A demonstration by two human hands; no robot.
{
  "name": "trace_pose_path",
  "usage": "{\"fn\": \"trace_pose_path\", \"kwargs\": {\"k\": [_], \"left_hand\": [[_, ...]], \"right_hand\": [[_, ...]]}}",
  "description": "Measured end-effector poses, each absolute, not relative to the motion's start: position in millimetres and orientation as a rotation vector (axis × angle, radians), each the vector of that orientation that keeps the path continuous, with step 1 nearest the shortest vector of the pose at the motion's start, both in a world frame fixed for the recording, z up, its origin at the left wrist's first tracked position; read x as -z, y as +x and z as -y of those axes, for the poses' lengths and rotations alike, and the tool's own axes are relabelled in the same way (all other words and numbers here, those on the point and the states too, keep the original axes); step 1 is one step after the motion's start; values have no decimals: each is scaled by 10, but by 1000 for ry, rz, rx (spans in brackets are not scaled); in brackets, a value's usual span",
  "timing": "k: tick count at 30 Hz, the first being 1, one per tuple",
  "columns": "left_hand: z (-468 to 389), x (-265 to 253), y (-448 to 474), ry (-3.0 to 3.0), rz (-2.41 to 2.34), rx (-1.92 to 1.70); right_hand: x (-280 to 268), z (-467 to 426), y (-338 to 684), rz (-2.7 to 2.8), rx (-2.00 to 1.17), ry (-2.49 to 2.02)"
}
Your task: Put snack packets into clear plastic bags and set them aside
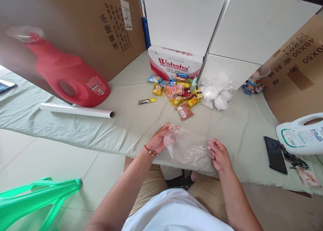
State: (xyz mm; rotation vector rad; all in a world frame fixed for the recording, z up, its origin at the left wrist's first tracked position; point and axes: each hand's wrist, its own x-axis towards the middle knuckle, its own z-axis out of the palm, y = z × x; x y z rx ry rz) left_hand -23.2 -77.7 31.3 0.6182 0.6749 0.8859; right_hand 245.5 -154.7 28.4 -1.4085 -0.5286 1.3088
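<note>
Between my hands a clear plastic bag (190,148) is stretched out near the table's front edge. My left hand (160,138) grips its left end, the fingers partly seen through the film. At the other end my right hand (219,153) pinches the bag's edge. The bag looks flat, with nothing visible inside. Beyond it lies a pile of wrapped snacks (178,89), with a brown packet (184,111) nearest to me. A thin yellow and dark stick packet (146,101) lies apart to the left. Crumpled clear bags (217,91) sit right of the pile.
A red jug (73,73) and a white film roll (77,110) are on the left. Behind the snacks stands a Wahaba carton (175,63) among white boxes. On the right are a phone (275,155), keys (296,158) and a white bottle (301,137). A green stool (42,197) stands below.
</note>
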Motion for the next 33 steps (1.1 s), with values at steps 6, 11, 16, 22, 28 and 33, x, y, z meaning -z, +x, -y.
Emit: {"fn": "trace_pose_path", "kwargs": {"k": [6,11,16,22,28,33], "left_hand": [[777,-269,-334,714,-693,-653],[681,-248,-422,866,-774,-524],[585,-196,-402,914,-899,-655],[408,-87,-222,990,-1030,-861],[266,-61,-84,1097,-1134,-901],[245,-55,-56,1092,-1137,-915]], "right_hand": [[-265,1548,2595,515,-1254,-1422],[-235,1564,2781,534,-1167,-1469],[-190,1611,2912,560,-1072,-1488],[-79,1677,3041,571,-984,-1557],[-244,1781,3061,977,-307,-1857],[-484,1731,2493,1544,-91,-1511]]}}
